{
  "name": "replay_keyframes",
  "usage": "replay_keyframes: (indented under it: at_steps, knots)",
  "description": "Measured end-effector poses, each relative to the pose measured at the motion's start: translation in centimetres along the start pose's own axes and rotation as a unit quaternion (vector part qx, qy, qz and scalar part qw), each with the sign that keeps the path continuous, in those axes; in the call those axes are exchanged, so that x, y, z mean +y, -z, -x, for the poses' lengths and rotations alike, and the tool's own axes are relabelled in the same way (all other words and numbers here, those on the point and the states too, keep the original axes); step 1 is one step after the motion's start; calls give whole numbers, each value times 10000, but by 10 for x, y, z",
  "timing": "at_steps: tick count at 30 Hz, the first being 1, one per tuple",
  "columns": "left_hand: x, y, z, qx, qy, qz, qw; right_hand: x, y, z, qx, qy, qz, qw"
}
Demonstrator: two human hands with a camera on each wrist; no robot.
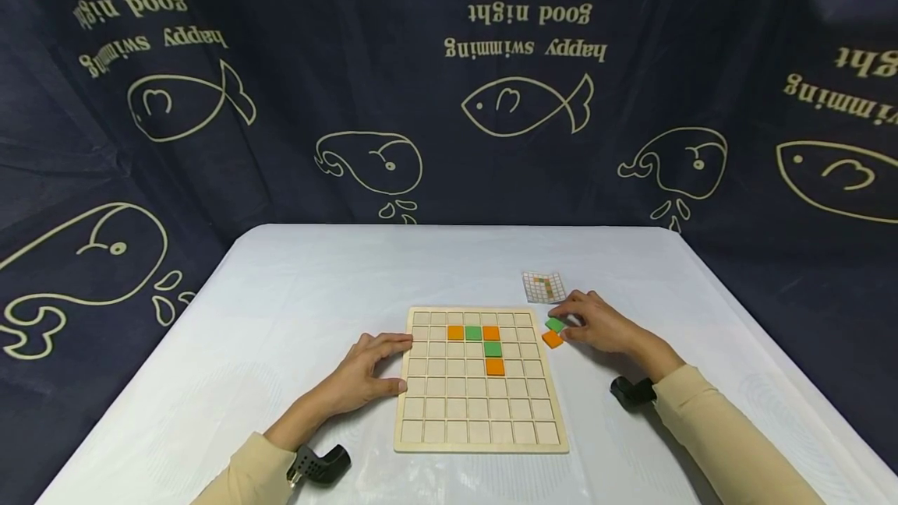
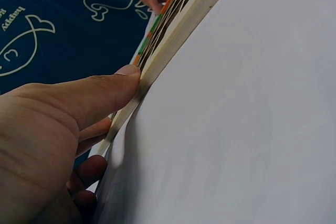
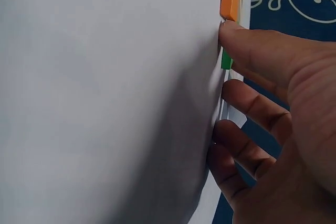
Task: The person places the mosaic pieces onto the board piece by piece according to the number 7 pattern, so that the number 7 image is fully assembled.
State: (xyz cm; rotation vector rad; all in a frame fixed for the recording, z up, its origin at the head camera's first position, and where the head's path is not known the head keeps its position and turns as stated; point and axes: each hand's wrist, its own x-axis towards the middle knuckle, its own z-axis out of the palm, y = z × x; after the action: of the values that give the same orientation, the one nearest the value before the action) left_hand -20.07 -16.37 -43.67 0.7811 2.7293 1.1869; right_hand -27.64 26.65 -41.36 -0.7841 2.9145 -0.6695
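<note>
A square wooden grid board lies flat on the table. On it, orange and green tiles form a short row, with a green tile and an orange tile running down from its right end. My left hand rests at the board's left edge, thumb touching the rim. Right of the board, my right hand pinches a loose green tile between thumb and index finger, low at the table. A loose orange tile lies beside it, near the thumb.
A small printed card with a coloured grid pattern lies beyond the board's upper right corner. The table has a white cover. A dark curtain with fish and whale drawings hangs behind it.
</note>
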Motion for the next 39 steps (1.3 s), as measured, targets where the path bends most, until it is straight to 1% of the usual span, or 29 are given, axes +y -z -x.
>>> replay_keyframes:
  at_steps: [5,15,19,26,33,39]
  knots:
    - [1,0,1,37,-17,-148,9999,1,0,4,26,-58,-49,10000]
    - [0,0,1,36,-80,-104,9999,2,-2,9,274,-127,-119,9995]
    - [0,0,1,45,-62,-135,9999,3,-3,10,366,-181,-143,9991]
    - [1,0,1,32,37,-112,9999,4,-3,11,381,-271,-216,9987]
    - [2,0,1,59,49,-176,9998,6,-4,11,483,-363,-242,9979]
    - [1,0,0,30,16,3,10000,7,-6,13,547,-437,-296,9971]
